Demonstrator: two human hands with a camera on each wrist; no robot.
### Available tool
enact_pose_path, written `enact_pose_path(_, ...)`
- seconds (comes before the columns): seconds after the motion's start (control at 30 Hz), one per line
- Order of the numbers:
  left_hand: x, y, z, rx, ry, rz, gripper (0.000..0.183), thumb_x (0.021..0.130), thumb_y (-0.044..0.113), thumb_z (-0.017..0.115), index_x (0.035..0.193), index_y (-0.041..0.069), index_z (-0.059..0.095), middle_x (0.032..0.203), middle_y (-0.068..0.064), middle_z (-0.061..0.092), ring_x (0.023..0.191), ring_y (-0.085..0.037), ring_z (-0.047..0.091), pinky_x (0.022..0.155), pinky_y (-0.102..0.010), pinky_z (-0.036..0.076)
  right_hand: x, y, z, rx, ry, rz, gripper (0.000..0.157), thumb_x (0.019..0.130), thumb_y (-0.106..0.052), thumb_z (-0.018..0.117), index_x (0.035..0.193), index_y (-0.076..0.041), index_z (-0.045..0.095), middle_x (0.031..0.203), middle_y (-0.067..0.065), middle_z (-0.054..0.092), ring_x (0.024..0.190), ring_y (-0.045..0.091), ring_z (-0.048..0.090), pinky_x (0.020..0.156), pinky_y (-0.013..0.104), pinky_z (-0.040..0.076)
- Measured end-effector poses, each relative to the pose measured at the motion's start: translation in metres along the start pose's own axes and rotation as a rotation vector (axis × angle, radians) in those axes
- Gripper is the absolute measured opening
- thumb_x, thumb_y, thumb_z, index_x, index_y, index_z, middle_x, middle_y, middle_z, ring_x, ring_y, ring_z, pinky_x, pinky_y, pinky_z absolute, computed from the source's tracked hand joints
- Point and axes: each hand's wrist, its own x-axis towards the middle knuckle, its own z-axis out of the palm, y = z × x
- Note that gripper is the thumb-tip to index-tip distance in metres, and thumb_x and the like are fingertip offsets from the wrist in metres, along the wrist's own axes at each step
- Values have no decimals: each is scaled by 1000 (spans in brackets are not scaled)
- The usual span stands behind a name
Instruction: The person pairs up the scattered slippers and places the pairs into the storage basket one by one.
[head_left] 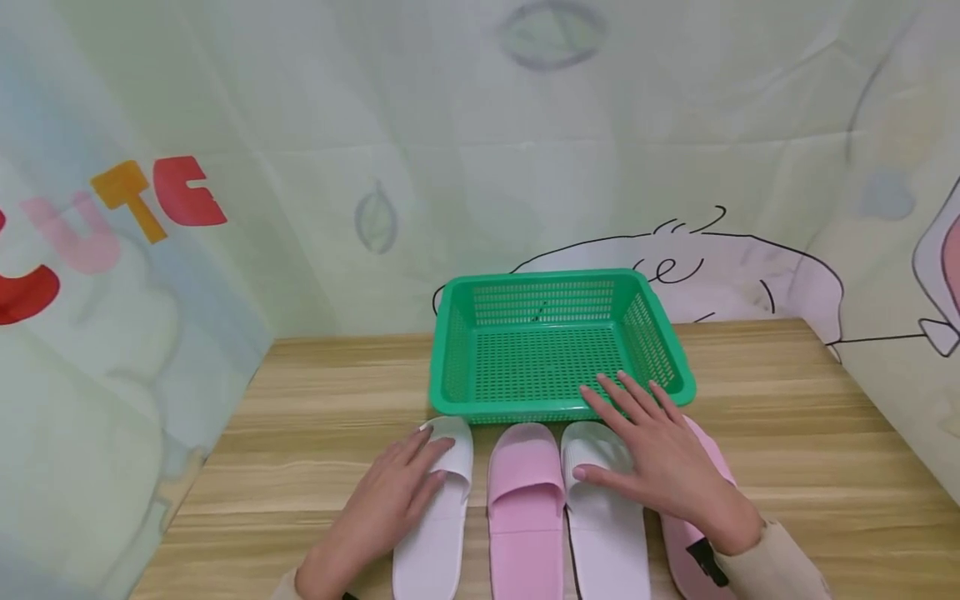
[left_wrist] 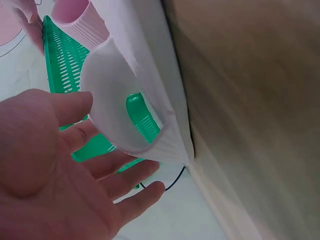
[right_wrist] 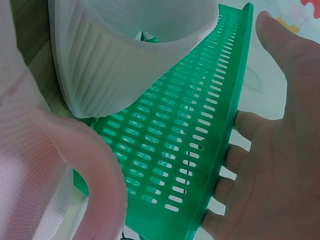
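Note:
Four slippers lie side by side on the wooden table, colours alternating. My left hand (head_left: 386,492) is over the leftmost white slipper (head_left: 431,550), fingers loosely bent near its strap. In the left wrist view that strap (left_wrist: 107,95) stands beyond the spread fingers, with nothing gripped. A pink slipper (head_left: 527,542) comes next to it, then a second white slipper (head_left: 611,550). My right hand (head_left: 660,458) hovers with spread fingers over this one and the rightmost pink slipper (head_left: 686,558), partly hiding both. Its fingertips overlap the near rim of the green basket (head_left: 517,408).
The perforated basket stands right behind the slippers' toes, with nothing in it. Wooden tabletop (head_left: 322,400) shows on both sides. A printed curtain (head_left: 315,208) hangs close around the table's back and sides.

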Motion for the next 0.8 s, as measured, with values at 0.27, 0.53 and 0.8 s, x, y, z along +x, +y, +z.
enact_pose_path(0.27,1,-1,-2,59,17,14,40,103,16,67,142,9,61,142,-24,62,134,-44,59,110,-65,47,0,3,2,-8,16,-32,97,88,-74,69,165,-21,41,169,10,40,158,40,29,127,63,19)
enact_pose_path(0.53,-8,1,-14,122,68,-8,46,99,17,75,142,11,62,117,-12,67,109,-33,66,98,-56,55,0,5,4,-14,41,-63,101,84,-71,76,164,-19,43,168,12,41,158,40,29,125,66,22)
enact_pose_path(0.8,-13,9,-21,176,32,-25,42,98,24,75,138,14,66,105,-7,63,98,-26,63,89,-50,55,1,5,4,7,14,-46,104,81,-67,81,165,-21,41,169,13,39,160,43,22,123,69,22)
